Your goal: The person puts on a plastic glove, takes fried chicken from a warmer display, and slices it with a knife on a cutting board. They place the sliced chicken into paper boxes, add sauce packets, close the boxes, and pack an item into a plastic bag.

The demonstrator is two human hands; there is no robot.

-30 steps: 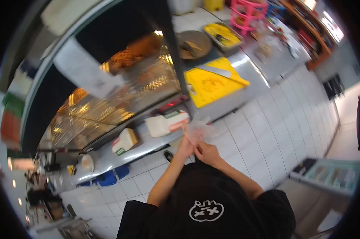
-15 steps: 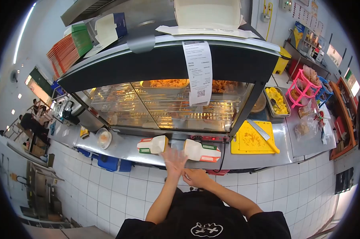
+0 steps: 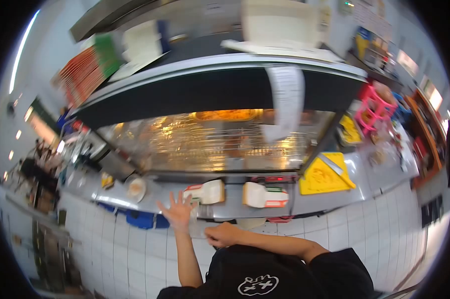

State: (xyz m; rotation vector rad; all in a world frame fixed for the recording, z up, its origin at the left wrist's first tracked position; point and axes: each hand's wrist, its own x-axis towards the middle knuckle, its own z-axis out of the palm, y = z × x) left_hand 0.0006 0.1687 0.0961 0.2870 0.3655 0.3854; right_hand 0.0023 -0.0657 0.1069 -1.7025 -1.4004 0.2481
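My left hand [image 3: 177,212] is raised over the front edge of the steel counter, fingers spread wide, holding nothing. Beside it, my right hand [image 3: 222,234] is closed in front of my shirt. Blurred clear film, seemingly a thin plastic glove [image 3: 199,225], stretches between the right fingers and the left wrist; how much of the left hand it covers I cannot tell. Two open paper food boxes lie on the counter: the left box [image 3: 212,192] just right of my left hand, the right box [image 3: 256,195] farther along. Neither is touched.
A glass warming cabinet [image 3: 205,144] with food on racks stands behind the boxes, a paper receipt [image 3: 287,97] hanging from its front. To the right are a yellow cutting board [image 3: 314,179] with a knife [image 3: 330,163] and a pink basket [image 3: 372,112]. A white bowl [image 3: 135,188] sits left.
My left hand has moved left, away from the boxes, with its fingers spreading wider. My right hand has drawn slightly left and down, apart from the left wrist. The view has shifted and blurred.
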